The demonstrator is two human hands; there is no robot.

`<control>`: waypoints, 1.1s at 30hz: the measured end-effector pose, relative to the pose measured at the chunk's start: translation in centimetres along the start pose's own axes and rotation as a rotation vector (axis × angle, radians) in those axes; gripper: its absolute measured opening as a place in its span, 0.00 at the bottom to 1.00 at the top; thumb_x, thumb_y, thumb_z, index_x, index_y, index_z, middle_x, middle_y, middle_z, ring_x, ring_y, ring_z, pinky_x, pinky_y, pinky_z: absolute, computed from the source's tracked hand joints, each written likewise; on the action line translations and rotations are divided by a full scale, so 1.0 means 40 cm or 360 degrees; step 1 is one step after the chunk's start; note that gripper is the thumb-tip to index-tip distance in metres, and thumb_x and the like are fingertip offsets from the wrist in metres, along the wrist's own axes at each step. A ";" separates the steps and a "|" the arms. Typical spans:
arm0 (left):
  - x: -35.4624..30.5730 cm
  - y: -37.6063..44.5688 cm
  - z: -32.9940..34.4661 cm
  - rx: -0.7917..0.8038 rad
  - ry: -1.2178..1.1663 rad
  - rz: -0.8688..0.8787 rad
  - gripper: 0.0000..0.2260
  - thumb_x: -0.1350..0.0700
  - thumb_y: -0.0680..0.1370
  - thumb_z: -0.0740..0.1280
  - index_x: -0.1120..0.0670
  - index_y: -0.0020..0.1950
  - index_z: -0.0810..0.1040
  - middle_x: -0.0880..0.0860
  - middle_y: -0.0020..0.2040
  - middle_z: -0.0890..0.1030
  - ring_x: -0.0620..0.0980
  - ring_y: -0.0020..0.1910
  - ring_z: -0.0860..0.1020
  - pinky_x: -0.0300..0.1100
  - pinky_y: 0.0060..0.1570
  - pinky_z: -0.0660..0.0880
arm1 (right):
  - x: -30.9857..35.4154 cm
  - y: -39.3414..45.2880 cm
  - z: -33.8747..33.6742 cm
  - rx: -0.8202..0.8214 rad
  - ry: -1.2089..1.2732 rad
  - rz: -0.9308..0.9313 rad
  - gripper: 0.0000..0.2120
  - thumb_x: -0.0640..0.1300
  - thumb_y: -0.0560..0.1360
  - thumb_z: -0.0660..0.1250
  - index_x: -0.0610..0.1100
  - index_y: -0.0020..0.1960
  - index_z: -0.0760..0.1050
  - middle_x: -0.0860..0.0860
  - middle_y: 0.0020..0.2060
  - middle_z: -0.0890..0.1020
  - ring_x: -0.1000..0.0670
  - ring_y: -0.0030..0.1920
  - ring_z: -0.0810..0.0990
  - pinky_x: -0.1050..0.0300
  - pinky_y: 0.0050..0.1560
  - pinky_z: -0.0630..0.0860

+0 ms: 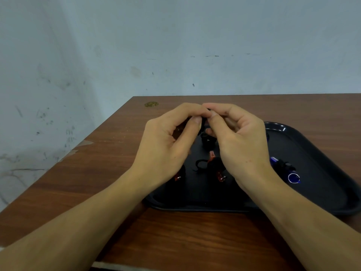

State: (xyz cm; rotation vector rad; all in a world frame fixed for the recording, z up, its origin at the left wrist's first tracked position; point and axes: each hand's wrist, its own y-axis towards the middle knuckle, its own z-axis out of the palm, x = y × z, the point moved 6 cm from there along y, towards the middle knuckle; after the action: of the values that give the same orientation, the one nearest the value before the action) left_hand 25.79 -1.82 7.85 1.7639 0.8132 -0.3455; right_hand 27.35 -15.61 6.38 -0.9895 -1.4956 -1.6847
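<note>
Head view: both hands are raised over the left part of a black tray (316, 194), which lies on a wooden table (175, 241). The left hand (170, 141) and right hand (241, 141) meet at the fingertips. Thumbs and forefingers are curled in a narrow pinch on a small black part (203, 123). The part sits between the two hands, above the tray's far-left area, and is mostly hidden, so its form cannot be told. On the tray below lie a black cap-like piece (206, 140), a black loop (201, 164) and red translucent pieces (220, 177), these partly covered by the hands. Toward the right, a blue translucent piece (293, 178) lies beside a black fitting (284, 165). A round gold sticker (151, 104) sits near the table's far-left corner.
</note>
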 end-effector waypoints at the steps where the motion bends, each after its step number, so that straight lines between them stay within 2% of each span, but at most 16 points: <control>1: -0.003 -0.001 0.000 -0.0001 -0.0017 0.0004 0.09 0.63 0.82 0.63 0.54 0.57 0.81 0.50 0.43 0.82 0.53 0.35 0.79 0.51 0.35 0.76 | 0.002 0.001 -0.002 -0.0012 0.0018 -0.0017 0.10 0.36 0.79 0.67 0.46 0.52 0.84 0.53 0.46 0.87 0.55 0.51 0.85 0.54 0.56 0.81; 4: -0.009 0.001 0.000 -0.0008 -0.0132 -0.0008 0.08 0.64 0.82 0.64 0.55 0.58 0.81 0.51 0.46 0.83 0.54 0.36 0.80 0.51 0.35 0.78 | 0.004 0.004 -0.007 -0.0030 0.0086 -0.0035 0.09 0.36 0.78 0.68 0.48 0.50 0.84 0.52 0.45 0.87 0.54 0.49 0.85 0.56 0.54 0.81; 8: 0.008 0.006 0.000 0.0001 -0.0405 -0.0168 0.08 0.67 0.81 0.64 0.60 0.58 0.80 0.58 0.46 0.83 0.60 0.35 0.79 0.51 0.35 0.80 | -0.003 0.008 -0.008 -0.0011 0.0092 -0.0006 0.09 0.36 0.77 0.69 0.47 0.51 0.84 0.51 0.45 0.87 0.52 0.49 0.86 0.56 0.53 0.81; 11: 0.011 0.006 -0.001 0.0018 -0.0438 -0.0191 0.10 0.67 0.81 0.65 0.57 0.58 0.81 0.57 0.46 0.84 0.60 0.36 0.80 0.49 0.35 0.81 | -0.004 0.008 -0.004 0.0001 0.0101 0.0018 0.09 0.35 0.76 0.68 0.45 0.50 0.84 0.50 0.42 0.88 0.53 0.47 0.86 0.59 0.49 0.81; 15: 0.000 0.001 0.007 0.0037 -0.0432 -0.0155 0.13 0.67 0.81 0.64 0.52 0.59 0.82 0.58 0.44 0.82 0.59 0.36 0.80 0.45 0.34 0.80 | -0.002 0.014 -0.014 -0.0016 0.0156 0.0057 0.09 0.32 0.75 0.68 0.44 0.48 0.82 0.50 0.35 0.86 0.50 0.38 0.85 0.54 0.41 0.82; 20: -0.006 -0.006 0.012 0.0027 -0.0487 -0.0162 0.14 0.67 0.81 0.64 0.53 0.61 0.81 0.58 0.45 0.83 0.57 0.35 0.81 0.43 0.32 0.79 | 0.013 0.017 -0.017 0.0070 0.0187 0.0001 0.12 0.30 0.76 0.66 0.45 0.46 0.82 0.52 0.34 0.85 0.55 0.37 0.84 0.58 0.46 0.79; 24: -0.001 -0.003 0.010 0.0011 -0.0516 -0.0199 0.13 0.67 0.81 0.64 0.57 0.62 0.81 0.59 0.46 0.84 0.58 0.34 0.80 0.42 0.31 0.78 | 0.019 0.012 -0.012 0.0108 0.0280 -0.0023 0.12 0.32 0.78 0.65 0.45 0.45 0.83 0.51 0.39 0.87 0.53 0.43 0.86 0.60 0.46 0.80; 28: -0.005 -0.004 0.005 -0.0008 -0.0508 -0.0170 0.13 0.67 0.81 0.64 0.58 0.63 0.80 0.57 0.47 0.85 0.58 0.35 0.81 0.43 0.32 0.79 | 0.019 0.009 -0.004 0.0139 0.0407 0.0001 0.02 0.41 0.75 0.71 0.46 0.45 0.82 0.52 0.38 0.86 0.54 0.41 0.85 0.61 0.45 0.79; 30: -0.006 -0.004 0.005 -0.0005 -0.0503 -0.0166 0.13 0.67 0.81 0.65 0.57 0.62 0.81 0.55 0.48 0.85 0.57 0.35 0.81 0.43 0.32 0.79 | 0.011 0.006 0.001 0.0171 0.0553 0.0101 0.06 0.45 0.71 0.71 0.44 0.47 0.81 0.52 0.38 0.86 0.54 0.41 0.84 0.60 0.46 0.79; 33: -0.010 -0.006 0.006 0.0006 -0.0503 -0.0154 0.13 0.67 0.81 0.64 0.55 0.62 0.80 0.53 0.46 0.84 0.55 0.35 0.81 0.42 0.32 0.79 | -0.004 -0.001 0.014 0.0275 0.0836 0.0350 0.11 0.44 0.70 0.70 0.43 0.52 0.78 0.52 0.38 0.83 0.54 0.40 0.82 0.60 0.44 0.79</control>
State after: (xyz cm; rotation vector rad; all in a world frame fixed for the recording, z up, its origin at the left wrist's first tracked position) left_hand 25.37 -2.13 7.82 1.6230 0.6702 -0.6717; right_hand 27.46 -15.04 6.26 -0.5378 -1.1158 -1.4792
